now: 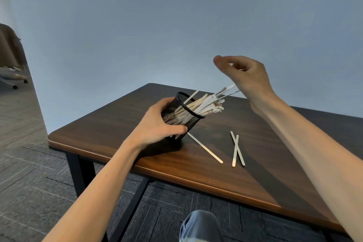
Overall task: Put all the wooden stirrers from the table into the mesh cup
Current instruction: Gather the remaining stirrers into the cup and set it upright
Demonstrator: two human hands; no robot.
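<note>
A black mesh cup [183,117] stands tilted to the right on the dark wooden table [121,124], with a bundle of wooden stirrers [206,103] sticking out of its mouth. My left hand [159,124] grips the cup's side. My right hand [245,76] is raised above and right of the cup, fingers pinched on stirrers [228,89] whose lower ends point toward the cup's mouth. One loose stirrer [205,148] lies on the table beside the cup's base. Two crossed stirrers [236,150] lie further right.
The table's front edge [176,176] runs diagonally from left to lower right, with black legs below. My knee in blue jeans [200,226] shows at the bottom. An office chair [11,76] stands at the far left on grey carpet. A plain wall is behind.
</note>
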